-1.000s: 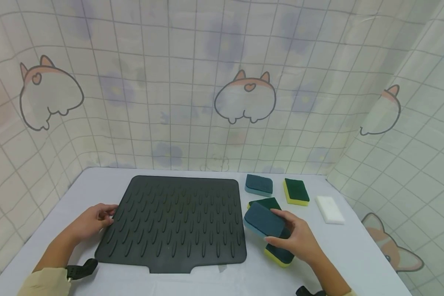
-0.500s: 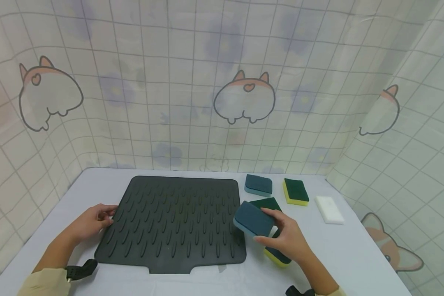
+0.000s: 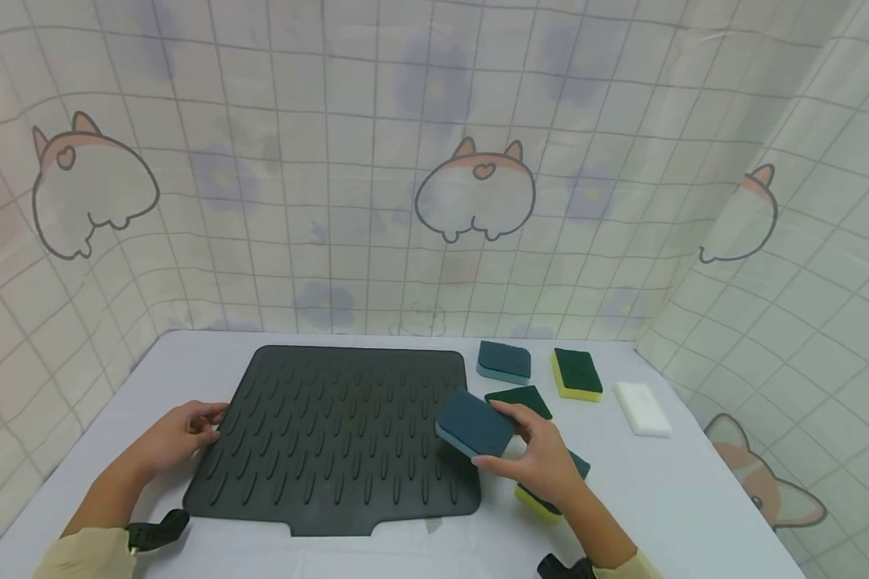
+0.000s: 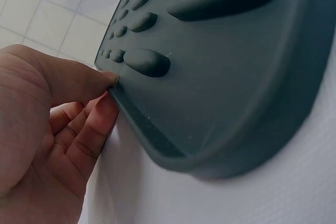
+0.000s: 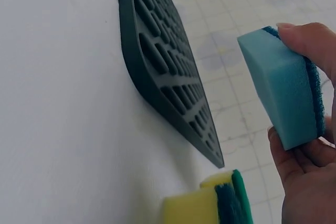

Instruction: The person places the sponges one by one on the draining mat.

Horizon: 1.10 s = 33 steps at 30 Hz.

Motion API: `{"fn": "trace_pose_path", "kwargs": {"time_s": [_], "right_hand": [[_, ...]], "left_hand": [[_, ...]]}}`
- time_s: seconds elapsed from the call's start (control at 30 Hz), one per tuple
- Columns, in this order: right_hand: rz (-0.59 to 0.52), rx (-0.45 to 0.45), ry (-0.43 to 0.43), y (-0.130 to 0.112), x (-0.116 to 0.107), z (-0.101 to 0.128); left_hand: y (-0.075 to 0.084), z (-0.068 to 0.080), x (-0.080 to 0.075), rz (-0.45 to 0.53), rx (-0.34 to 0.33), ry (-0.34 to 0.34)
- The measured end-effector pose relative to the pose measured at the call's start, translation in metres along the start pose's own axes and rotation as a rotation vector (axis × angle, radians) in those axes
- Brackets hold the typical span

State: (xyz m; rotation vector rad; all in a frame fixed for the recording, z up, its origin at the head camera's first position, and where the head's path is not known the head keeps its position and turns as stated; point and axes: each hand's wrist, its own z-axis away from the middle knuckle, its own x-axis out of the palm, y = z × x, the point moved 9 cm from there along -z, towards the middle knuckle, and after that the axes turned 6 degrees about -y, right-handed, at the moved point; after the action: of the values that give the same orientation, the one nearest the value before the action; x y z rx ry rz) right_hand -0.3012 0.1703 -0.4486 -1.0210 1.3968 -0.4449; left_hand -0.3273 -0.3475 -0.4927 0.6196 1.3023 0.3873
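Blue sponge (image 3: 475,424), dark scouring top, tilted, lifted over right edge of ribbed black mat (image 3: 340,434), mat seemingly flat on table

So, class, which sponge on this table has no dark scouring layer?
The white sponge, far right on the table: plain white throughout, while every other sponge has a dark top.

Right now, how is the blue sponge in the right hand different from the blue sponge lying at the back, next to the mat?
The held blue sponge is gripped by the right hand and hangs tilted above the mat's right edge. The back blue sponge lies flat on the table, beside the mat, and no hand touches it. The held one looks larger, being nearer the camera. Both have a dark teal scrub top over a lighter blue layer.
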Motion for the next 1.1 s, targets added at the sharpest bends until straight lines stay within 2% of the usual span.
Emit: {"fn": "trace_pose_path", "kwargs": {"time_s": [0.33, 0.53, 0.77, 1.1], "right_hand": [[-0.057, 0.033, 0.013, -0.006, 0.013, -0.007], [-0.054, 0.05, 0.009, -0.01, 0.021, -0.011], [-0.072, 0.045, 0.008, -0.016, 0.03, -0.016], [-0.073, 0.033, -0.025, -0.021, 0.051, -0.026]], "left_hand": [[0.002, 0.001, 0.0, 0.004, -0.009, 0.008], [0.004, 0.001, -0.001, -0.004, -0.004, 0.006], [0.001, -0.001, 0.001, 0.014, -0.017, 0.0], [0.001, 0.0, -0.001, 0.0, 0.002, 0.002]]}}
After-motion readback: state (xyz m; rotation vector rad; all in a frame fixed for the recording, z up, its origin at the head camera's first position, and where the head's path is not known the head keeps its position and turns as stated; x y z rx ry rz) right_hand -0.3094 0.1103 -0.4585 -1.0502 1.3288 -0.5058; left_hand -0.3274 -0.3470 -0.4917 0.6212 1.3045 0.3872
